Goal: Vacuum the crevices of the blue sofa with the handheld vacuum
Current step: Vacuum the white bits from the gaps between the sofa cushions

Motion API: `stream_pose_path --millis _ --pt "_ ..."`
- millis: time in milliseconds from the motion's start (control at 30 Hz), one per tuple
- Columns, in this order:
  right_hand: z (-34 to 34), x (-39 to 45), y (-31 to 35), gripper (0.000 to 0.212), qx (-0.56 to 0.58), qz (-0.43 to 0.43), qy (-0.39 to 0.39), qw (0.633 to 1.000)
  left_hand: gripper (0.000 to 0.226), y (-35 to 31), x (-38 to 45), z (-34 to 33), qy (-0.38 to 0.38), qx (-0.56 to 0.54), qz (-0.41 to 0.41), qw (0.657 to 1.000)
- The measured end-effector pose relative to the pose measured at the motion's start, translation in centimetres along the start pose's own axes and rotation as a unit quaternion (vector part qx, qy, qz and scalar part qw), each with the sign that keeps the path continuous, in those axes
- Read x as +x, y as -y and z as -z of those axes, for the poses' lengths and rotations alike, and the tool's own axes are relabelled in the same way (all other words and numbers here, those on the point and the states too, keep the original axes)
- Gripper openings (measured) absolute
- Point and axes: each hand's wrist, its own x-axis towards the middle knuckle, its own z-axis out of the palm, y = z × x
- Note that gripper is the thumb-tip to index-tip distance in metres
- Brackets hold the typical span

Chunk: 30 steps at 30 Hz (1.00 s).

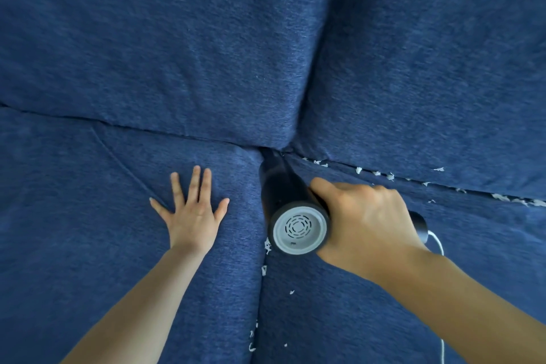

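The blue sofa (183,47) fills the view, with two seat cushions below and two back cushions above. A black handheld vacuum (283,195) with a grey vented rear cap points into the spot where the four cushions meet. My right hand (363,216) is closed around its handle. My left hand (193,210) lies flat, fingers spread, on the left seat cushion beside the central crevice. White paper scraps (384,176) line the crevice between the right seat and back cushions. More white scraps (267,248) sit in the gap between the two seat cushions.
A white cord (440,248) trails from the vacuum's handle end across the right seat cushion toward the bottom edge. The crevice under the left back cushion (118,124) shows no scraps.
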Motion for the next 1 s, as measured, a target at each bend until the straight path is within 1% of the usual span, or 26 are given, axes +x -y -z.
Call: stream_pose_path --millis 67,167,400,567,633,733,767,800,867,933,1000 --pt "-0.4 0.3 0.3 0.027 0.002 -0.008 0.001 1.000 0.070 -0.2 -0.2 0.0 -0.001 0.013 -0.030 0.999" --pt "-0.7 0.5 0.4 0.028 0.006 -0.008 0.004 1.000 0.064 -0.1 -0.2 -0.2 0.007 0.011 -0.031 0.999" --pt "0.9 -0.9 -0.7 0.025 -0.002 -0.025 0.013 1.000 0.062 -0.2 -0.3 -0.3 -0.001 0.011 -0.030 0.999" --pt "0.9 -0.9 -0.7 0.025 0.020 -0.023 -0.001 1.000 0.062 -0.9 -0.7 -0.7 -0.025 0.011 -0.025 0.999" --pt "1.0 -1.5 -0.9 0.025 0.019 -0.037 -0.005 0.999 0.063 -1.0 -1.1 -1.0 -0.032 0.016 -0.036 0.999" --pt "2.1 -1.9 -0.8 0.025 0.052 -0.096 0.050 0.993 0.061 -1.1 -1.7 -1.6 -0.038 0.027 -0.068 0.997" --pt "2.2 -1.8 -0.8 0.026 0.081 -0.126 0.064 0.987 0.062 -1.2 -1.9 -1.8 -0.036 0.036 -0.078 0.996" --pt "2.2 -1.5 -0.8 0.028 0.123 -0.161 0.061 0.977 0.064 -1.2 -2.1 -2.0 -0.034 0.044 -0.088 0.995" --pt "1.8 -0.9 -0.9 0.029 0.200 -0.221 0.027 0.954 0.066 -1.2 -2.3 -2.2 -0.035 0.057 -0.103 0.992" --pt "1.7 -0.6 -1.0 0.030 0.253 -0.263 -0.007 0.931 0.067 -1.0 -2.5 -2.2 -0.035 0.065 -0.114 0.991" --pt "2.2 -0.7 -1.1 0.027 0.301 -0.307 -0.018 0.903 0.069 -0.8 -2.6 -2.3 -0.032 0.070 -0.120 0.990"
